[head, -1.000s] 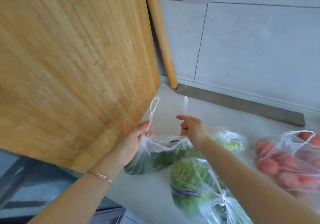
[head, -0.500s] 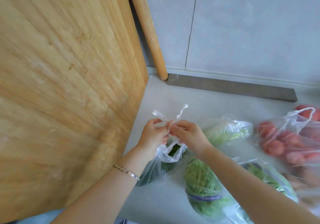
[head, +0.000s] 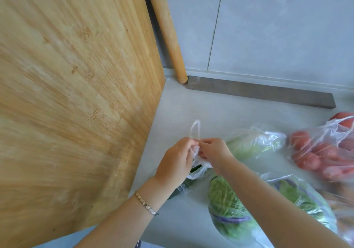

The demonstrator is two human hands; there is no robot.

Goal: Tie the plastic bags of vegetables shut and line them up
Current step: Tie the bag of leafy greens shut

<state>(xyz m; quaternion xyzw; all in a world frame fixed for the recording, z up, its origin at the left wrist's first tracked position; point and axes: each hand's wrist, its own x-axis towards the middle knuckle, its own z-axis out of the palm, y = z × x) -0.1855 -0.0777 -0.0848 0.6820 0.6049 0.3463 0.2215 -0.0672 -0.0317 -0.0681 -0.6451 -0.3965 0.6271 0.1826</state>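
Between both hands [head: 195,152], bag handles [head: 195,131].

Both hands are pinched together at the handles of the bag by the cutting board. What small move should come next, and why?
Probably draw the two handles apart to snug the knot. The left hand and right hand meet over the neck of the bag, each with a grip on twisted plastic, and one handle loop stands loose above them, so the tie looks unfinished.

Knot in bag handles [head: 196,148] hidden between left hand [head: 177,163] and right hand [head: 214,153]. Dark vegetable [head: 184,185] mostly covered by left wrist. Tomato bag [head: 325,152], at 3 o'clock, cut by frame edge, blurred.
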